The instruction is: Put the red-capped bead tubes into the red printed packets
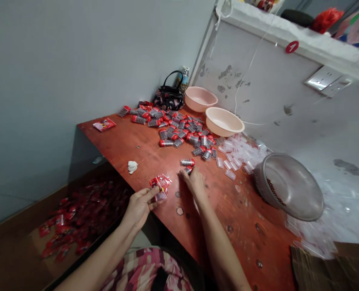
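Note:
My left hand (141,205) pinches a few small red printed plastic packets (161,186) near the front edge of the table. To its right, my right hand (194,180) has its fingers closed around a small clear tube with a red cap (189,169), partly hidden by the fingers. Another red-capped tube (187,162), with dark contents, lies just beyond those fingers. Farther back spreads a heap of similar filled tubes (182,129). A crumpled white scrap (132,167) rests left of the hands.
Two plastic basins, one pink (201,99) and one cream (224,122), stand by the wall. Clear tubes (238,151) lie near a tilted grey bowl (303,182) holding small brown beads. A black handbag (169,98) sits at the back. Red packets (64,234) fill a box below the table's left edge.

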`<state>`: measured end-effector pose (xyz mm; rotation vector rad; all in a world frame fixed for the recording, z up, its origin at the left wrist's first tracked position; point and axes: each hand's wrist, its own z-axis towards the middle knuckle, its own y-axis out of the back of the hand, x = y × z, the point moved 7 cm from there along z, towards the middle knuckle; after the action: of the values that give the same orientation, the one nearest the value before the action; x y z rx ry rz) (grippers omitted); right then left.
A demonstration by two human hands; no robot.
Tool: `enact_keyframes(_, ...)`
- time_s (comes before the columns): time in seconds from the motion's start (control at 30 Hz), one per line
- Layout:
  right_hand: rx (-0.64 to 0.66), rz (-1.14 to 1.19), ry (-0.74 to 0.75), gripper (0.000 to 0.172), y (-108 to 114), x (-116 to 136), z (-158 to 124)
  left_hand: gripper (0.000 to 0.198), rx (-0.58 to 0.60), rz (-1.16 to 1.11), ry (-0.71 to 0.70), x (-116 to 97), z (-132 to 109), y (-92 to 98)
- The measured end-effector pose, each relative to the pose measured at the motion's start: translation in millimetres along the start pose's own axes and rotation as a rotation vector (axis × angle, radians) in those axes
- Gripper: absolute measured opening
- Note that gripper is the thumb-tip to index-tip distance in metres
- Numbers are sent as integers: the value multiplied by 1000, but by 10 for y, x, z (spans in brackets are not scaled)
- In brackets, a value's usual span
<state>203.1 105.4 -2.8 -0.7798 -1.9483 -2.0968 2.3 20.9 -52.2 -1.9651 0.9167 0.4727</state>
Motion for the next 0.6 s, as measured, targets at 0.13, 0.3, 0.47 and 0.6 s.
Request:
enact_keyframes(0.13,79,174,57,39,-118,84,-49,4,-56,-198,24,-35,57,80)
enact_keyframes(0.3,258,763,78,18,-210,160,-599,4,-99,-315,50,-26,109,103)
enact_keyframes(0.47,391,900,65,16,-312,316,-1183,3,-82,-364,45,-27,122,5)
enact_keyframes(0.6,356,848,45,13,-390,322,-1290,3,-37,-367,46,-9,98,-78)
